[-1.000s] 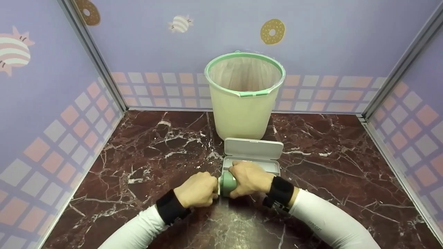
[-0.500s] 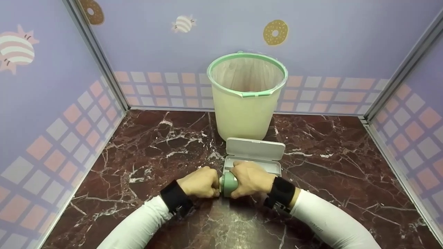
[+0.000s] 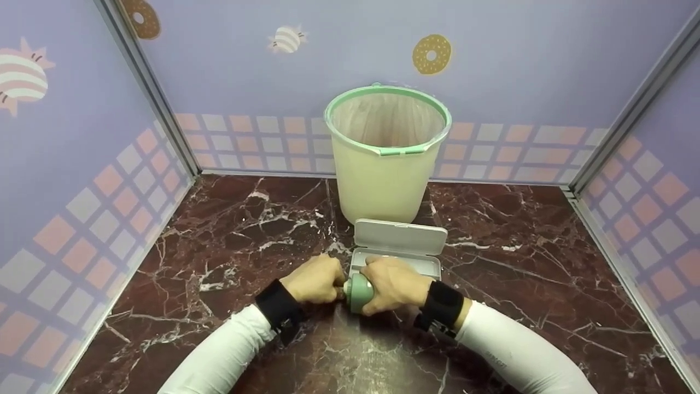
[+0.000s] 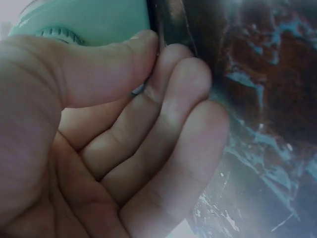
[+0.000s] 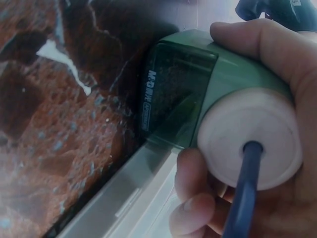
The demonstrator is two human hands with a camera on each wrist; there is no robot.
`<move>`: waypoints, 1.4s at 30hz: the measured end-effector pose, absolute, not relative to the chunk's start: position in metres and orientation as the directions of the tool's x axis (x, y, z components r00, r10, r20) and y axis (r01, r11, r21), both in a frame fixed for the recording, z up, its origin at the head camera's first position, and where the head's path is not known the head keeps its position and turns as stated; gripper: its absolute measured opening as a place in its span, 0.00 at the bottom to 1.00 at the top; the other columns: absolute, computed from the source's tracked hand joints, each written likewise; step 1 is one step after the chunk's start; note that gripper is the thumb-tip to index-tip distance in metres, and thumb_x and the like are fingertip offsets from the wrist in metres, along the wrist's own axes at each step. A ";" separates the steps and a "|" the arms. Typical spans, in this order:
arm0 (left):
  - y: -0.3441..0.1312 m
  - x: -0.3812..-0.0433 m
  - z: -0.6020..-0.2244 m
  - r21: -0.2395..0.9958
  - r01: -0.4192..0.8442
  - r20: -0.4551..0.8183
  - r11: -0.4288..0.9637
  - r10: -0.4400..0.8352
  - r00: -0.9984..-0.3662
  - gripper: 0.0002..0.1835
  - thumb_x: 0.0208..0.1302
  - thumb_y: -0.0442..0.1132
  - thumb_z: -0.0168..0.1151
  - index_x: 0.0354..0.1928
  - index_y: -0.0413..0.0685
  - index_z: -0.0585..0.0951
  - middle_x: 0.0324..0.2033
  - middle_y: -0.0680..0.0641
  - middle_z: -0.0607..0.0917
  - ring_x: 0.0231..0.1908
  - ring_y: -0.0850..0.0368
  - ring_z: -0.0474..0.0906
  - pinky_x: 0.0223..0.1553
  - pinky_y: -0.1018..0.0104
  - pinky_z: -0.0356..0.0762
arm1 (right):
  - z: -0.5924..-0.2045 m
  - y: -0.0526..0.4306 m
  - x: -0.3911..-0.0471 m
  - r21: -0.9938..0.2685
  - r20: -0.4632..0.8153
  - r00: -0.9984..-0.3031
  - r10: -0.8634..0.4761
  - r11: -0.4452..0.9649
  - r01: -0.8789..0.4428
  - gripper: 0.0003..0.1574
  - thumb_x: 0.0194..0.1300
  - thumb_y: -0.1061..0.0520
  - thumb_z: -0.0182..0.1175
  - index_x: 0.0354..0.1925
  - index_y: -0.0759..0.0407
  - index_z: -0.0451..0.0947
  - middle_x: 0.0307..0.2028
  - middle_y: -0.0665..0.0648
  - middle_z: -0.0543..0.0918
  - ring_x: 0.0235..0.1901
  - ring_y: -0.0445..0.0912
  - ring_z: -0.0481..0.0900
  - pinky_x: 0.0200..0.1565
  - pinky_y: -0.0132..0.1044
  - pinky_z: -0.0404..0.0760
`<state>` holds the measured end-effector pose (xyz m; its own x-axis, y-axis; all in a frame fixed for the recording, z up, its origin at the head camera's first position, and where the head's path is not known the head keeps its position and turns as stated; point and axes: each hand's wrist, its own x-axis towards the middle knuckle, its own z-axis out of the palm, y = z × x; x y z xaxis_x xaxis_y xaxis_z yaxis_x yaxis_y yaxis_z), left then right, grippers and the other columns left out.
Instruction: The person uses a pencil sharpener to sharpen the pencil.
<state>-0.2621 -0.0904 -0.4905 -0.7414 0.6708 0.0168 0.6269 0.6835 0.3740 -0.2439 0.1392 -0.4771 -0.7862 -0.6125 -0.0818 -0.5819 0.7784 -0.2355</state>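
Note:
A green hand-crank pencil sharpener (image 3: 359, 294) lies between my hands in the head view, low over the table. My right hand (image 3: 396, 284) grips its body from the right. In the right wrist view its dark see-through shavings drawer (image 5: 178, 94) shows, and a blue-grey pencil (image 5: 243, 198) sticks out of its round pale front. My left hand (image 3: 314, 279) is at the crank side with its fingers curled. The left wrist view shows the thumb against the fingers, with a small pale bit of the crank (image 4: 138, 89) between them; most of the crank is hidden.
An open grey-white pencil case (image 3: 402, 237) lies behind my right hand, lid raised. Behind it stands a pale bin (image 3: 383, 180) with a green rim and a clear liner. Patterned walls enclose the dark red marbled table (image 3: 246, 235) at the back and both sides.
The left hand has shifted slightly around the crank side, moving a little up and away from me. The right hand keeps its grip on the sharpener, nearly still.

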 end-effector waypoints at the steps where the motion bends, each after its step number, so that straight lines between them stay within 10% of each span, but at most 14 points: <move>1: -0.091 -0.262 -0.490 0.370 0.623 0.021 0.689 0.664 -0.747 0.21 0.53 0.34 0.77 0.10 0.57 0.76 0.11 0.64 0.69 0.15 0.65 0.64 0.19 0.68 0.61 | -0.477 0.139 -0.244 -0.237 -0.079 -0.785 -0.614 0.777 -0.583 0.30 0.47 0.37 0.86 0.37 0.52 0.84 0.39 0.50 0.83 0.30 0.42 0.76 0.33 0.36 0.79; 42: -0.089 -0.266 -0.468 0.272 0.654 0.201 0.706 0.623 -0.756 0.10 0.59 0.31 0.74 0.22 0.52 0.90 0.22 0.50 0.90 0.22 0.57 0.79 0.29 0.56 0.84 | -0.477 0.138 -0.245 -0.230 -0.102 -0.790 -0.605 0.787 -0.573 0.30 0.48 0.38 0.87 0.36 0.54 0.83 0.40 0.51 0.83 0.31 0.43 0.77 0.34 0.36 0.80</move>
<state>-0.2657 -0.0894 -0.4682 -0.7561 0.6229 0.2008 0.6538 0.7061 0.2719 -0.2447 0.1382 -0.4770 -0.7899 -0.6047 -0.1023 -0.5726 0.7869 -0.2302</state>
